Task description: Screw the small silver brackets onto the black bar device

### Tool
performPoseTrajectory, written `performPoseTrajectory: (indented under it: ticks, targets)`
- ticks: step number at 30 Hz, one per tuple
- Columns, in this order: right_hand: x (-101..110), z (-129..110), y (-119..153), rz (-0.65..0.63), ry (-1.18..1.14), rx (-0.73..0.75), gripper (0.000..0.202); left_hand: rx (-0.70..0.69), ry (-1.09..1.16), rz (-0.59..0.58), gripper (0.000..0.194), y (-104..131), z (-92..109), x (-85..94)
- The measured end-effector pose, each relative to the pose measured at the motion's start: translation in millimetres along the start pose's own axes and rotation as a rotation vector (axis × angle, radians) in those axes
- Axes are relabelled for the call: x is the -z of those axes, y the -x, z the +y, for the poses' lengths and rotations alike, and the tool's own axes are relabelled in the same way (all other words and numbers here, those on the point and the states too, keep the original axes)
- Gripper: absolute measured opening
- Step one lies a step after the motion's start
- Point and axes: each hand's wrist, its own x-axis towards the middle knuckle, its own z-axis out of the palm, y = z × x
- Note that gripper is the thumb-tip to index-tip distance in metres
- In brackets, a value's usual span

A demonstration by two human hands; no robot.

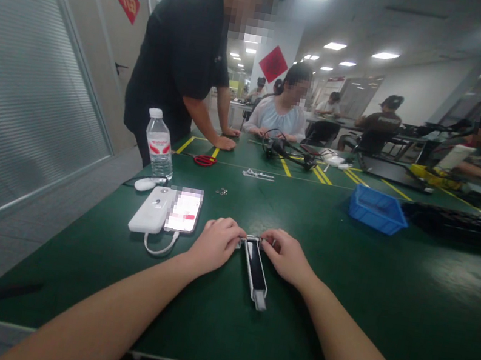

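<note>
A slim, long device with a white frame and a black face lies on the green table in front of me. A pale grey tab sticks out of its near end. At its far end, my left hand has its fingers closed on the left corner. My right hand pinches the opposite corner, fingers curled in. A thin, shiny edge shows between the fingertips; its exact kind is too small to tell.
To the left are a white power bank, a lit phone and a water bottle. Beyond lie small metal parts, red-handled scissors and thin white strips. A blue bin stands right. A person leans on the table.
</note>
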Motion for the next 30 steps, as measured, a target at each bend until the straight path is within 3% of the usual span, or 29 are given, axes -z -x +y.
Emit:
performPoseTrajectory:
  ticks: [30]
  targets:
    - [1.3, -2.4, 0.2, -0.003, 0.018, 0.009, 0.014, 0.024, 0.006, -0.014, 0.022, 0.7, 2.5, 1.8]
